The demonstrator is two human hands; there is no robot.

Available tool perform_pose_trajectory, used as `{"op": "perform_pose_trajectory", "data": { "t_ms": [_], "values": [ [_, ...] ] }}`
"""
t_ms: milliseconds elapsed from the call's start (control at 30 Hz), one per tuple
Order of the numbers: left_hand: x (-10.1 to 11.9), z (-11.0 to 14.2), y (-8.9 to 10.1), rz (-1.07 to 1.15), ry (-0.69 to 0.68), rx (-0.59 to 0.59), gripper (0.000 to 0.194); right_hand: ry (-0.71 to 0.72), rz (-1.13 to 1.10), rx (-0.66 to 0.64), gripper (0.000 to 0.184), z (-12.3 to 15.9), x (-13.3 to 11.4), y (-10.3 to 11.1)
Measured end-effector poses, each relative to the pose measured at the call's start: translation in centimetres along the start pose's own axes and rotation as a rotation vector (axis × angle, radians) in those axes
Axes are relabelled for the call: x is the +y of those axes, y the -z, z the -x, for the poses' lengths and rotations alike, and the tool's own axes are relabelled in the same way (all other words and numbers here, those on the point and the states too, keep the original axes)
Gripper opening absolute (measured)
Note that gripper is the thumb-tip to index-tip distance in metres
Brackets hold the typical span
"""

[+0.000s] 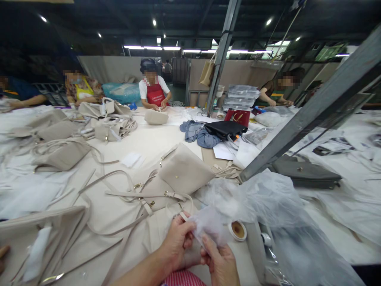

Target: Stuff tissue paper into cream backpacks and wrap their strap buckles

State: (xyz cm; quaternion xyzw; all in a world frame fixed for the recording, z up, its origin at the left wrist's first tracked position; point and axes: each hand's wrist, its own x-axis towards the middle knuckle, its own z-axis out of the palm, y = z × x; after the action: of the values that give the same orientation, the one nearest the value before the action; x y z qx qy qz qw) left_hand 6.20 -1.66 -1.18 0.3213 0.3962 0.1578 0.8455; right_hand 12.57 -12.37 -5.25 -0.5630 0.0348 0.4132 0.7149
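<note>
My left hand [177, 241] is closed, thumb and fingers pinching the left edge of a thin, whitish sheet of wrapping [210, 220]; whether it is tissue or plastic I cannot tell. My right hand [219, 258] pinches the sheet's lower edge. A pale beige strap end [184, 215] pokes up at my left fingertips; whether they grip it is hidden. Just beyond lies a beige handbag [186, 169], its flap showing a small gold stud. Long beige straps [119, 194] with gold buckles trail to its left. Right of my hands sits a small round tub [238, 230] with brown contents.
A slanted metal post [312, 107] crosses the right side. Clear plastic bags [270, 194] heap beneath it, near a dark grey bag [303, 172]. More beige bags [62, 155] crowd the left. A person in a red apron [155, 93] works across the table; other people sit farther off.
</note>
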Motion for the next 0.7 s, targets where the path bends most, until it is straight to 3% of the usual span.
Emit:
{"op": "perform_pose_trajectory", "data": {
  "t_ms": [167,267,333,400,467,567,700],
  "values": [
    [0.7,0.0,0.0,0.071,-0.010,0.024,0.028,0.121,0.062,-0.159,0.030,0.0,0.3,0.7],
    [1.0,-0.2,-0.1,0.101,0.017,0.072,0.027,0.364,0.329,-0.357,0.020,0.0,-0.6,1.1],
    [1.3,-0.4,0.0,0.135,0.043,0.080,0.026,0.540,0.550,-0.499,0.025,-0.3,-1.2,1.2],
    [1.7,-0.4,0.2,0.169,0.034,0.071,0.024,0.666,0.713,-0.555,0.031,-0.7,-1.5,1.2],
    [2.0,-0.2,0.6,0.197,0.002,0.005,0.023,0.721,0.784,-0.494,0.032,-1.1,-1.6,1.0],
    [2.2,0.4,1.2,0.117,-0.107,-0.093,0.029,0.666,0.791,-0.359,0.027,-1.1,-1.6,0.7],
    [2.2,0.6,2.0,-0.099,-0.229,-0.015,0.020,0.519,0.800,-0.342,0.024,-0.2,-2.2,0.2]
  ]
}}
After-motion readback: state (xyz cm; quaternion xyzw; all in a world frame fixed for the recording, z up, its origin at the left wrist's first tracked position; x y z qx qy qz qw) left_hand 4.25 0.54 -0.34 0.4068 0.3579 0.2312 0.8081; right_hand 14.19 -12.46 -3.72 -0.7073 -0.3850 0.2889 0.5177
